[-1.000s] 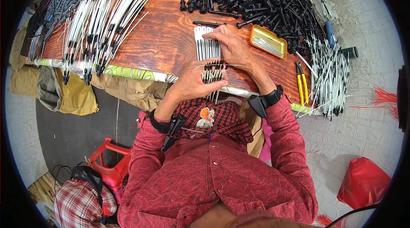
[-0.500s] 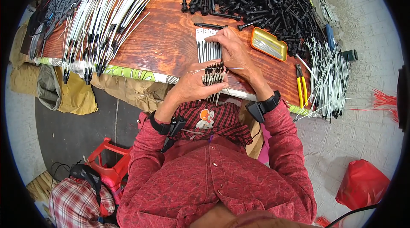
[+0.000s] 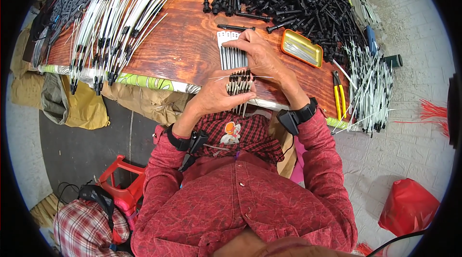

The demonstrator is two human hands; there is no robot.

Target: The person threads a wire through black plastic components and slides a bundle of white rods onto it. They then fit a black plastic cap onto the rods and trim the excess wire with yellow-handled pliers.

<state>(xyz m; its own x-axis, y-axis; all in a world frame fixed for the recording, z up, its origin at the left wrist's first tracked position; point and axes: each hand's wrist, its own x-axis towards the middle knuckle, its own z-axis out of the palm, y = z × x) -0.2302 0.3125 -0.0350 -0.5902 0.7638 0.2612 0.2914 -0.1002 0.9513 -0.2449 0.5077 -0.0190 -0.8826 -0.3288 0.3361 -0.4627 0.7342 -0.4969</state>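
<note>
Both hands are at a bundle of thin rods point(image 3: 233, 57) at the table's near edge. Its far end has flat white tabs with small dark holes; black sleeves and pale tips stick out at the near end. Closed around the near part of the bundle is my left hand point(image 3: 211, 95), its thumb along the tips. My right hand point(image 3: 263, 57) bends over the bundle's right side, fingers resting on the rods just below the white tabs. What its fingertips pinch is hidden. A thin pale wire or needle point(image 3: 265, 77) pokes out sideways near the black sleeves.
Black plastic rods point(image 3: 308, 6) heap across the back. White-and-black stick bundles point(image 3: 125, 26) lie at left, with more sticks point(image 3: 370, 93) at the right edge. A yellow tin point(image 3: 301, 49) holding thin needles and yellow-handled pliers point(image 3: 340, 96) lie right. A red stool point(image 3: 122, 177) stands lower left.
The bundle's far end and my right hand have shifted slightly left and toward the back. My left hand keeps its hold with almost no movement.
</note>
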